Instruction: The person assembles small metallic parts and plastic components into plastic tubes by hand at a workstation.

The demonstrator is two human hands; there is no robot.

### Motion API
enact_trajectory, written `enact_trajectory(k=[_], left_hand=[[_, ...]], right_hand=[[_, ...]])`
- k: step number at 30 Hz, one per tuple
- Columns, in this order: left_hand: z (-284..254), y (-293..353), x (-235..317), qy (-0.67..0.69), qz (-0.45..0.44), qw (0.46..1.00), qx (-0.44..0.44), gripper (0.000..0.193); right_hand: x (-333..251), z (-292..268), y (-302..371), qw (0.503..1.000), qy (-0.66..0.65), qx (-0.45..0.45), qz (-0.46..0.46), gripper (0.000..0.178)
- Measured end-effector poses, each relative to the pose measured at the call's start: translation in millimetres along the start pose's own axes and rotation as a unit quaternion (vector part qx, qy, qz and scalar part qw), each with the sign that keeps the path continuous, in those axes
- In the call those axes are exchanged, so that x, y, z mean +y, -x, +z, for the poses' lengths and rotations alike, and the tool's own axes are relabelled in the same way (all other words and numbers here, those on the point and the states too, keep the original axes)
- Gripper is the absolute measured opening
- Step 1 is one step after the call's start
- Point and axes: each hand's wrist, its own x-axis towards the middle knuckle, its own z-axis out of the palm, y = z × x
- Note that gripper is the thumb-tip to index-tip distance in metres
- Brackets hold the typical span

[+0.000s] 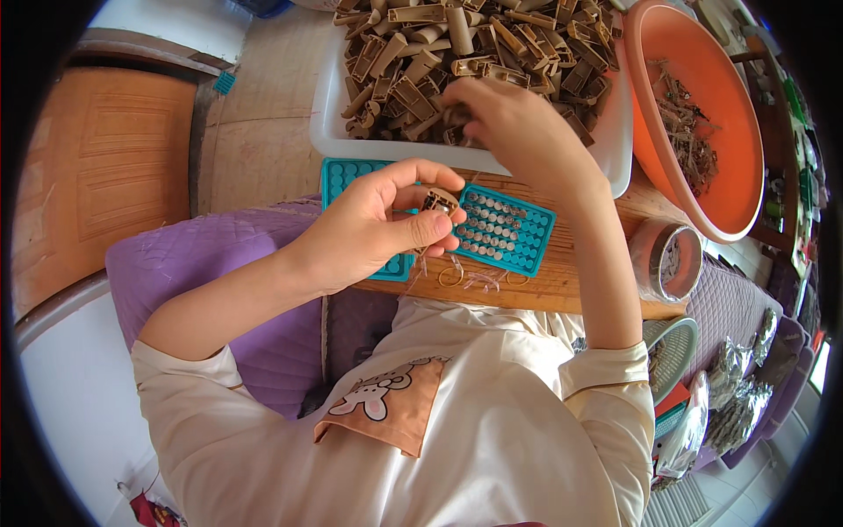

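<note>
Held in my left hand (pixel 356 224) is a small tan plastic casing (pixel 441 203), its hollow side with dark and metal bits showing, pinched between thumb and fingers. My right hand (pixel 527 132) reaches over the white bin (pixel 330 119), fingers curled down at a heap of tan plastic casings (pixel 413 97). What those fingers grip is hard to make out. Between my hands and the table lies a teal tray (pixel 532 246) with rows of round silvery discs (pixel 483 227). Another teal tray (pixel 344 176) sits partly hidden behind my left hand.
Thin clear strips and a ring (pixel 451 274) lie near the front of the wooden table (pixel 562 285). An orange tub (pixel 647 105) with wiry metal parts (pixel 689 145) stands at the right, above a clear jar (pixel 648 255) and a green basket (pixel 690 342). Purple quilted seating (pixel 211 277) is at left.
</note>
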Motion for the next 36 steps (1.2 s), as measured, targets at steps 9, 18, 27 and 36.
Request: enact_trajectory(k=[9,18,27,36], left_hand=[[5,1,5,0.015,0.016,0.999,0.047,0.032],[14,7,2,0.028,0.075,0.995,0.066,0.032],[19,16,-2,-0.047,0.164,0.984,0.056,0.036],[20,20,-4,-0.077,0.227,0.968,0.076,0.034]], right_hand=[[-12,-31,75,0.857,-0.268,0.245,0.367,0.02],[-27,-26,124,0.855,0.089,0.255,0.443,0.017],[-94,20,101,0.808,-0.384,0.346,0.283,0.022],[-127,66,71,0.724,-0.525,0.37,0.252,0.021]])
